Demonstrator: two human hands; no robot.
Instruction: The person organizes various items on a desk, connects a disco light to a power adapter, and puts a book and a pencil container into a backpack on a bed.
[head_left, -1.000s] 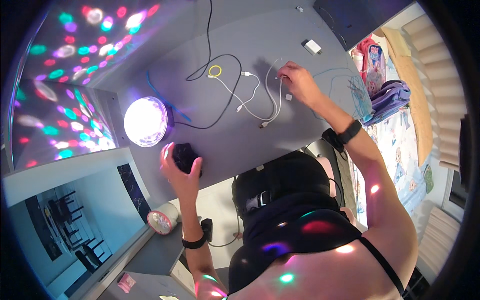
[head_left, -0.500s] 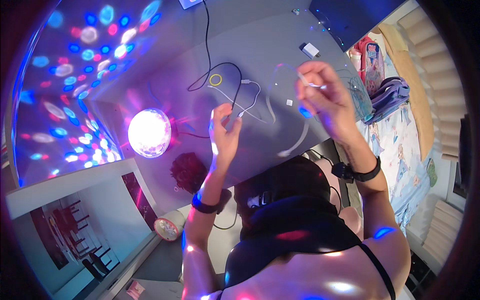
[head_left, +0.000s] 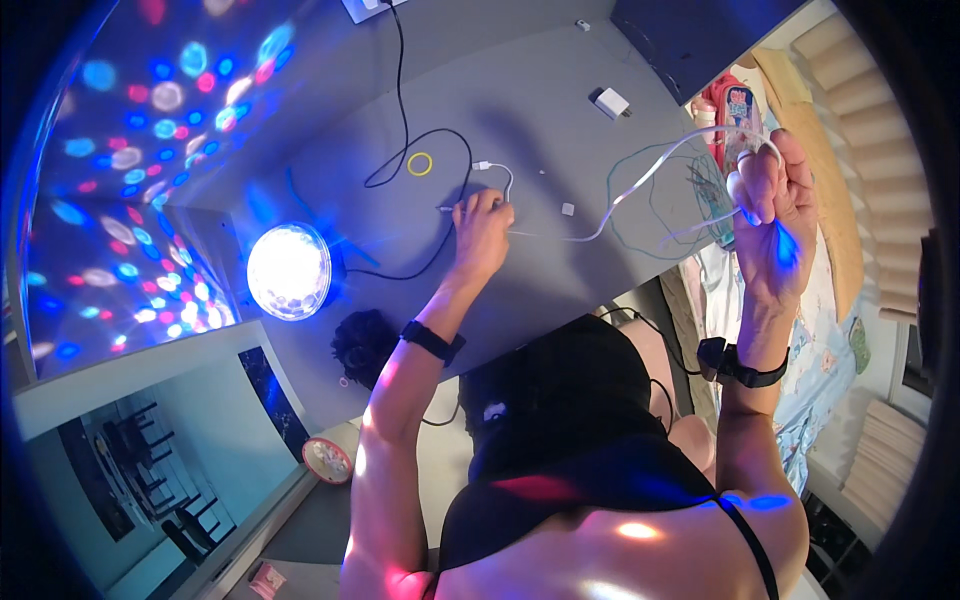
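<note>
A long white cable stretches between my two hands above the grey table. My right hand, raised past the table's right end, is closed around a loop of it, and its free end hangs beside the palm. On the tabletop, my left hand has its fingers closed over the cable's other part. A white connector on a short curved length of cable sticks out above those fingers. Just left of that hand lies a thin black cable. What exactly the left fingertips pinch is partly hidden.
A glowing dome lamp throws coloured spots at the left. On the table lie a yellow ring, a white charger plug, a small white square, thin teal wire and a black fluffy thing. A bed stands right.
My right hand has moved right and up, pulling the white cable out into a long span. My left hand has shifted slightly and closed its fingers on the cable at the table.
</note>
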